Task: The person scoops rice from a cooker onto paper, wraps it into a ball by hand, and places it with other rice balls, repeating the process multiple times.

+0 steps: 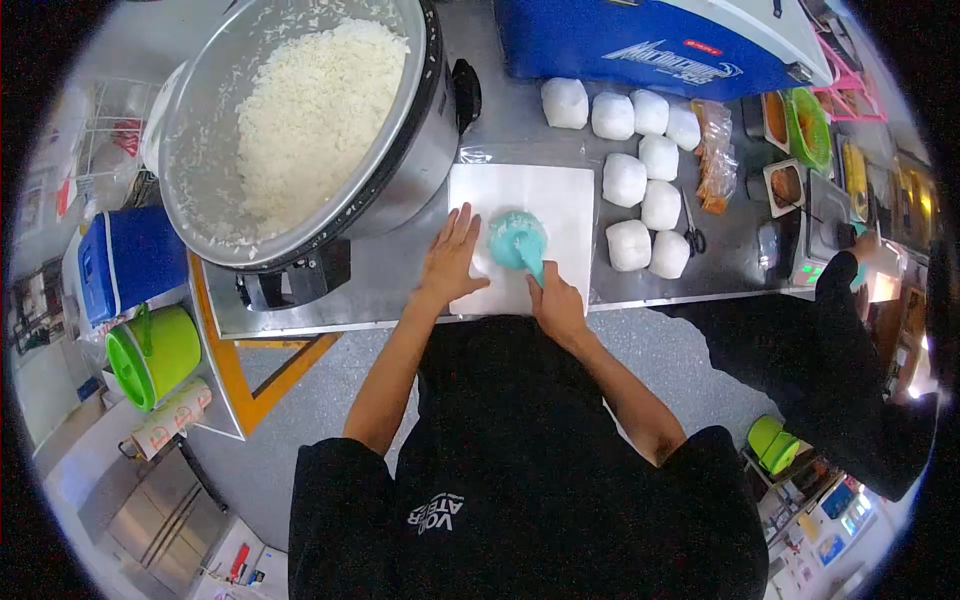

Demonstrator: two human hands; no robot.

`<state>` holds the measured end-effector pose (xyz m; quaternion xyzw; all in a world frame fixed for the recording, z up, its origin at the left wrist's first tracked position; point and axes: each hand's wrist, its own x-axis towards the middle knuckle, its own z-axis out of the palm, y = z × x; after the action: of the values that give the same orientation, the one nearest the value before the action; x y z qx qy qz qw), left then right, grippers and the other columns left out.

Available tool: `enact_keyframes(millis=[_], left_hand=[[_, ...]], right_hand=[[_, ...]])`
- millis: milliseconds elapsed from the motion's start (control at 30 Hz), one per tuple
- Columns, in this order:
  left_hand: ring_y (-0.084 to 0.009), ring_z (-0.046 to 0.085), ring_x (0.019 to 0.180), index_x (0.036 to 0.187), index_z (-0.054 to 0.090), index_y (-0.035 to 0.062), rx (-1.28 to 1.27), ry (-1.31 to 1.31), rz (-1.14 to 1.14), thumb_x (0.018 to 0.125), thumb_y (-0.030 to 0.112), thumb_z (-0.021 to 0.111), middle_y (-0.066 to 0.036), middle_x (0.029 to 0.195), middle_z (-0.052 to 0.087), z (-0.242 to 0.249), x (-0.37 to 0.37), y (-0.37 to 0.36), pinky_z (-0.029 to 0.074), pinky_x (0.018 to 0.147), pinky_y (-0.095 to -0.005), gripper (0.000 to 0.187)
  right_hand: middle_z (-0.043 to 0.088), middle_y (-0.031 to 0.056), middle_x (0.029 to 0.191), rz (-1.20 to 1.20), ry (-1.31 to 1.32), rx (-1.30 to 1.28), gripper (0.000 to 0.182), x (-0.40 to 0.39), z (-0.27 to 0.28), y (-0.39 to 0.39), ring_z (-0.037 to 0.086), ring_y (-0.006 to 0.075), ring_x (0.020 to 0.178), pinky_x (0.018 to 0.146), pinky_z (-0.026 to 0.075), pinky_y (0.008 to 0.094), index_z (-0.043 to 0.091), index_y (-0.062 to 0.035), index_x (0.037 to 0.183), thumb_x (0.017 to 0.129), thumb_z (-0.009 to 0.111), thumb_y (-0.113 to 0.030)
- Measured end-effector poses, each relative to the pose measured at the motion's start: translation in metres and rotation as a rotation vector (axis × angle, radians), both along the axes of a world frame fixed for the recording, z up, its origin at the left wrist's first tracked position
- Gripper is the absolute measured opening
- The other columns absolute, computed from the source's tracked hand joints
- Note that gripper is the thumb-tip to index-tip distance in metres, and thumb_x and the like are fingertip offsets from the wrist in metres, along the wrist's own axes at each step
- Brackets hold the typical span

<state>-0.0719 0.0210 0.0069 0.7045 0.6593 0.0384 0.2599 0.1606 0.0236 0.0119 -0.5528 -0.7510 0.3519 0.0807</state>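
My left hand (455, 260) lies on the left part of the white wrapping paper (567, 190), its fingers stretched out and the thumb spread. At the right, my right hand (560, 308) is closed around the handle of a turquoise rice scoop (518, 240). The scoop's rounded head is over the middle of the paper, and white rice (517, 220) shows along its far edge. Left of the paper stands a large pot of cooked rice (325, 100), tilted in this view.
Several white wrapped bundles (625, 180) sit right of the paper, with scissors (691, 222) and small orange packets (714, 160) beside them. Behind is a blue cooler box (620, 45). A person in black (810, 360) works at a scale (822, 225) on the right.
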Motion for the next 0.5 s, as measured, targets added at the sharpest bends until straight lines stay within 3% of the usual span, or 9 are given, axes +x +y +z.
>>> enact_keyframes(millis=[67,133,167,233,267,300,367,433,500], left_hand=[[-0.0350,0.035,0.139,0.145,0.039,0.0029,0.055,-0.033,0.012,0.075,0.028,0.078,-0.017,0.156,0.029,-0.007,-0.006,0.008,0.038,0.111,-0.0448,0.083],[-0.0372,0.049,0.128,0.138,0.049,0.0042,0.097,-0.078,0.077,0.082,0.019,0.071,-0.017,0.148,0.040,-0.013,-0.011,0.026,0.046,0.103,-0.0454,0.061],[-0.0367,0.061,0.109,0.128,0.055,0.0021,0.239,-0.051,0.089,0.084,0.013,0.065,-0.018,0.141,0.048,-0.010,-0.010,0.036,0.054,0.090,-0.0447,0.046],[-0.0357,0.064,0.103,0.121,0.058,0.0013,-0.073,0.065,0.113,0.085,0.013,0.064,-0.018,0.137,0.052,-0.005,-0.005,0.071,0.055,0.086,-0.0442,0.038],[-0.0348,0.065,0.099,0.112,0.061,0.0001,0.113,0.031,0.146,0.085,0.012,0.063,-0.017,0.128,0.057,-0.014,-0.005,0.072,0.056,0.082,-0.0435,0.029],[-0.0339,0.067,0.094,0.102,0.064,-0.0011,0.300,0.005,0.171,0.086,0.011,0.062,-0.016,0.119,0.062,-0.024,-0.004,0.073,0.058,0.079,-0.0428,0.021],[-0.0326,0.067,0.094,0.099,0.064,-0.0012,0.266,-0.008,0.169,0.085,0.010,0.061,-0.016,0.111,0.063,-0.069,-0.008,0.077,0.057,0.079,-0.0417,0.018],[-0.0319,0.066,0.094,0.097,0.064,-0.0011,0.272,-0.021,0.163,0.085,0.009,0.060,-0.016,0.107,0.063,-0.089,-0.009,0.083,0.057,0.079,-0.0411,0.016],[-0.0317,0.066,0.094,0.097,0.064,-0.0007,0.318,-0.035,0.155,0.085,0.008,0.060,-0.016,0.106,0.062,-0.094,-0.005,0.079,0.057,0.079,-0.0410,0.015]], right_hand=[[0.064,0.0266,0.081,-0.047,0.033,-0.080,0.032,-0.002,0.032,0.013,0.064,0.0476,0.071,0.062,0.049,0.0557,0.047,-0.0005,0.109,0.096,0.059,-0.027],[0.063,0.0260,0.086,-0.057,0.163,0.010,0.030,-0.006,0.093,0.034,0.063,0.0451,0.076,0.066,0.048,0.0511,0.050,0.0005,0.107,0.094,0.062,-0.023],[0.062,0.0256,0.088,-0.060,0.230,0.057,0.029,-0.011,0.127,0.048,0.063,0.0438,0.079,0.068,0.048,0.0488,0.051,0.0010,0.106,0.092,0.064,-0.021],[0.058,0.0211,0.103,0.109,0.358,0.326,0.042,-0.024,0.188,0.081,0.060,0.0309,0.087,0.073,0.048,0.0380,0.051,0.0035,0.124,0.088,0.066,-0.015],[0.056,0.0210,0.112,0.179,0.425,0.268,0.052,-0.038,0.228,0.095,0.057,0.0322,0.098,0.081,0.047,0.0389,0.048,0.0044,0.132,0.086,0.067,-0.011],[0.057,0.0200,0.112,0.330,0.503,0.575,0.050,-0.055,0.252,0.114,0.058,0.0354,0.097,0.083,0.046,0.0397,0.050,0.0020,0.130,0.084,0.066,-0.008],[0.059,0.0183,0.113,0.397,0.488,0.467,0.049,-0.084,0.302,0.131,0.058,0.0387,0.096,0.083,0.048,0.0400,0.054,-0.0011,0.129,0.081,0.066,-0.006],[0.060,0.0190,0.102,0.477,0.565,0.612,0.053,-0.119,0.306,0.154,0.059,0.0378,0.096,0.084,0.048,0.0464,0.055,-0.0051,0.128,0.077,0.069,-0.010],[0.061,0.0188,0.100,0.491,0.694,0.629,0.051,-0.144,0.300,0.159,0.060,0.0384,0.096,0.083,0.049,0.0451,0.057,-0.0057,0.127,0.078,0.072,-0.014]])
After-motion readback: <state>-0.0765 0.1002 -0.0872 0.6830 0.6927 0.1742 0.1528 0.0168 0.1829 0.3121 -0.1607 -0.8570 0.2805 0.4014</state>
